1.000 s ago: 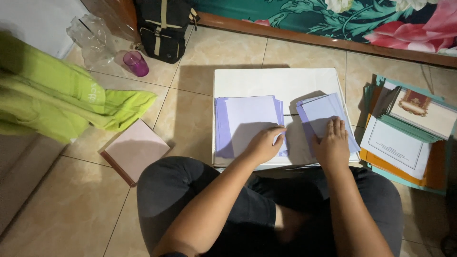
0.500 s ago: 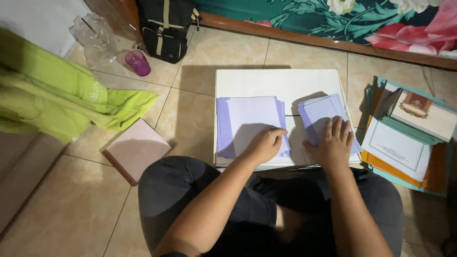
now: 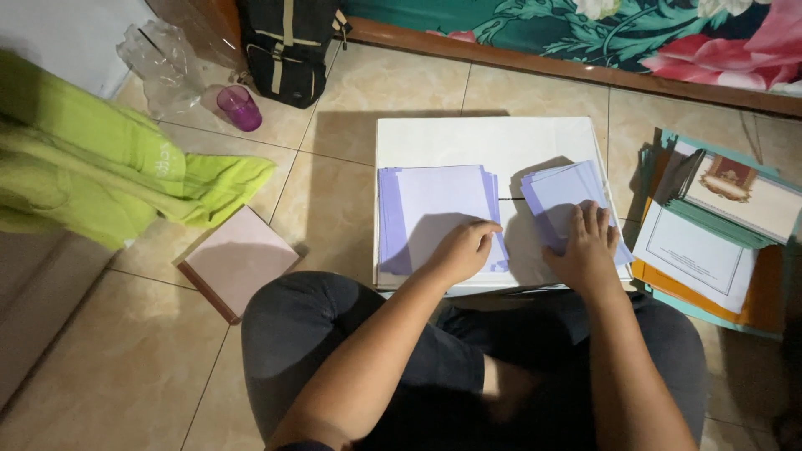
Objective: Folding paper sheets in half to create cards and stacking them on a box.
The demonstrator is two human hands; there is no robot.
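A person sits on a tan tiled floor (image 3: 109,376), seen from above, with one low white board (image 3: 484,142) across the lap. One bright green cloth (image 3: 92,167) lies heaped at the far left. On the board are two stacks of pale lilac paper: a larger stack (image 3: 430,205) on the left and a smaller, fanned stack (image 3: 560,196) on the right, close together but not touching. At the right edge of the view sits one pile of folders and printed sheets (image 3: 710,242). One black bag (image 3: 288,46) stands at the top, one pink book (image 3: 238,259) lies on the tiles beside the left knee, and one small purple cup (image 3: 240,107) stands near the bag. The left hand (image 3: 459,250) rests on the larger stack's lower right corner, fingers curled loosely. The right hand (image 3: 589,246) presses flat on the smaller stack, fingers extended together.
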